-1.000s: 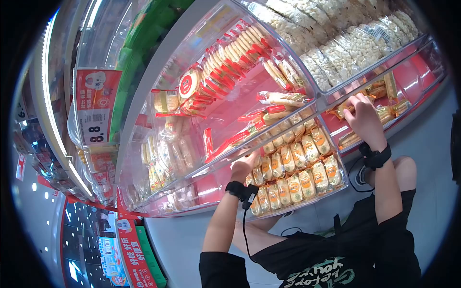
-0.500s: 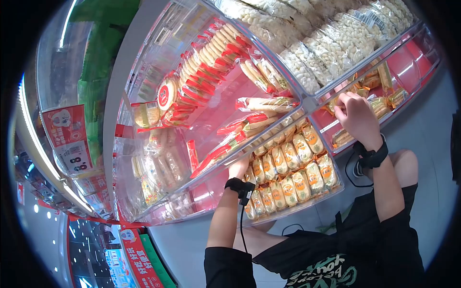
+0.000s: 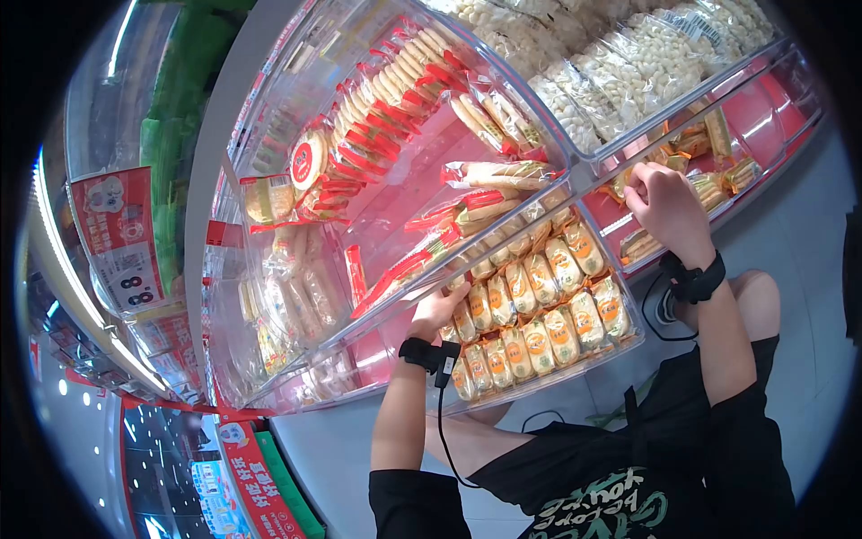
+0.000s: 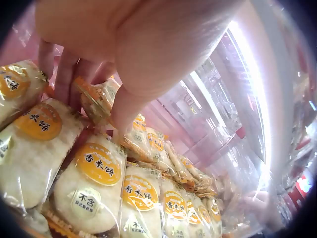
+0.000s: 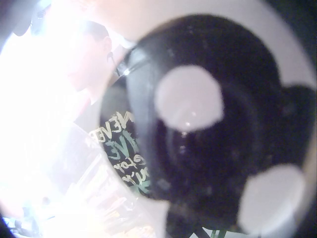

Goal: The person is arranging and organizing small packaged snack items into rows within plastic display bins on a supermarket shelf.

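Bright shop shelving is curving round me, with a grey floor [image 3: 575,499] showing beneath the clear bins. My left grip [image 3: 435,310] is pinching a small wrapped cake [image 4: 94,101] with the thumb in front and the fingers behind, at the near-left end of the lower bin [image 3: 561,379]. Rows of wrapped cakes [image 3: 561,337] with orange labels are lying just beside it, packed closely together. Slanting above them, the clear rim of the upper bin [image 3: 503,223] is standing in the way, passing over the back rows and close above my left grip.

My right grip [image 3: 669,207] is hovering or resting at the next bin with its fingers bent; I am not able to tell whether they are holding anything. Orange-edged packets [image 3: 709,190] are lying beyond it, behind a clear wall.

Farther up, red-ended long packs [image 3: 503,202] and a row of round cakes [image 3: 395,103] are filling part of the upper bin, while bags of white puffed pieces [image 3: 620,85] are crowding the one beside it. A red-and-white price sign [image 3: 112,229] is hanging off to the left.

Compared with half a second ago, my left grip is sitting a little farther left, its thumb now showing past the rim; my right grip is staying almost where it was.
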{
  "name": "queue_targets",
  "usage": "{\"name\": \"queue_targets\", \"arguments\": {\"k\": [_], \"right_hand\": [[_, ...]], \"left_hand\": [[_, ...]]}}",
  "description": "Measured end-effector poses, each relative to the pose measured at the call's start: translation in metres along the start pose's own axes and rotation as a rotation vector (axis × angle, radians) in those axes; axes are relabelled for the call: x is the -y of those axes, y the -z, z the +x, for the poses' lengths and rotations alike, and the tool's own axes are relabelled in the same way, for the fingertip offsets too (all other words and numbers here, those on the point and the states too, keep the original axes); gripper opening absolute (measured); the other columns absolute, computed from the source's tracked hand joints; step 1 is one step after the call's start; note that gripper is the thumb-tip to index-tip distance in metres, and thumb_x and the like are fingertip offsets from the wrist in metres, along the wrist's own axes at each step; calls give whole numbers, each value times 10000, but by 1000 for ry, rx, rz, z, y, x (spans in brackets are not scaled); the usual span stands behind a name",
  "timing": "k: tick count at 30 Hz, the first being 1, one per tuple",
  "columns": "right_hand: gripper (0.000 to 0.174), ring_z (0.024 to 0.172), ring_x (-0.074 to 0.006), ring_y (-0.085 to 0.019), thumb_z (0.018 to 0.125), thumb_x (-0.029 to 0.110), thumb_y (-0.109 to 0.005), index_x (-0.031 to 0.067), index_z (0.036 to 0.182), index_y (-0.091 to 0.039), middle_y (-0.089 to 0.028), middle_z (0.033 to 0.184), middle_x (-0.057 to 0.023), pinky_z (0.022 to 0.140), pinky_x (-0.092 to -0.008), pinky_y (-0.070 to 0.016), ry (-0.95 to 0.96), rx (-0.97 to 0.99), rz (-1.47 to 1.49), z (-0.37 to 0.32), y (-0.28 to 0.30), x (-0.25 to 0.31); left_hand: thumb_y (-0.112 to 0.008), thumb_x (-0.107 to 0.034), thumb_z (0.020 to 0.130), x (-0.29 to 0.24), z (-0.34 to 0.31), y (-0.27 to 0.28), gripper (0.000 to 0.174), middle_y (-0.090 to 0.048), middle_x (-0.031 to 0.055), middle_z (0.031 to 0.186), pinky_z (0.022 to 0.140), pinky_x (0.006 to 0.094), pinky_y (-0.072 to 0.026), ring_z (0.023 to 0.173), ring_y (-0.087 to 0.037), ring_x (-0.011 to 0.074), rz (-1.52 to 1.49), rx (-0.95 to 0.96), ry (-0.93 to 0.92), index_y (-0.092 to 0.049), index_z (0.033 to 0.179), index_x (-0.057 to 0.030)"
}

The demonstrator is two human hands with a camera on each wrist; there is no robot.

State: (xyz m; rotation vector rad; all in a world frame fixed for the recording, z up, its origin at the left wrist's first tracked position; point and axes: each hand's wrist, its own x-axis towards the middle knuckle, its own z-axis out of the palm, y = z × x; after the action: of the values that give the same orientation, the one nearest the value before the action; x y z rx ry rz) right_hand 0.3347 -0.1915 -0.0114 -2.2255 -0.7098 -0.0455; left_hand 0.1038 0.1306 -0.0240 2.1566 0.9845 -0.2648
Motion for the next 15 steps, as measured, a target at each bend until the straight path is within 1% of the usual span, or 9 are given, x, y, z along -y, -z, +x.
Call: {"name": "queue_targets", "arguments": {"k": [1, 4, 7, 10, 13, 15], "right_hand": [[147, 737, -328, -608, 789, 155, -583, 9, 768, -570, -619, 755, -158, 700, -424, -467, -3, 5, 3, 0, 1, 1], [148, 733, -331, -609, 789, 156, -584, 10, 767, -569, -619, 749, -157, 701, -424, -467, -7, 15, 7, -1, 1, 0], [150, 731, -332, -609, 790, 158, -585, 11, 766, -568, -620, 750, -157, 702, -425, -467, 1, 14, 4, -1, 0, -1], [152, 732, -331, -610, 788, 160, -587, 11, 766, -565, -622, 753, -158, 704, -427, -466, -2, 20, 5, -1, 1, 0], [153, 734, -330, -611, 787, 161, -589, 12, 764, -563, -622, 751, -160, 704, -430, -465, 2, 19, 0, -1, 1, 0], [154, 735, -330, -611, 787, 162, -589, 12, 762, -561, -622, 748, -159, 705, -430, -466, 7, 12, -4, -1, 0, -1]], "left_hand": [[-675, -251, 844, 1, 1, -2, 547, -613, 127, 1067, 840, 319, -465, 976, -582, 185, -7, -24, -5, -448, 1257, 27], [-678, -313, 835, 0, 3, -3, 598, -611, 137, 1051, 824, 310, -468, 946, -586, 178, 109, -71, -31, -441, 1260, 34], [-684, -382, 816, -11, -4, -4, 683, -613, 142, 1042, 807, 298, -470, 903, -598, 173, 204, -142, -4, -417, 1286, 35], [-691, -436, 791, -6, -2, -7, 754, -607, 161, 1048, 783, 309, -474, 879, -597, 193, 161, -164, -2, -398, 1317, 18], [-676, -462, 793, 4, 10, -8, 760, -599, 145, 1000, 736, 323, -477, 863, -579, 207, 303, -134, 17, -395, 1327, 0], [-647, -459, 817, 9, 14, -9, 702, -585, 135, 949, 717, 330, -474, 842, -564, 210, 334, -117, -39, -419, 1300, -2]]}}
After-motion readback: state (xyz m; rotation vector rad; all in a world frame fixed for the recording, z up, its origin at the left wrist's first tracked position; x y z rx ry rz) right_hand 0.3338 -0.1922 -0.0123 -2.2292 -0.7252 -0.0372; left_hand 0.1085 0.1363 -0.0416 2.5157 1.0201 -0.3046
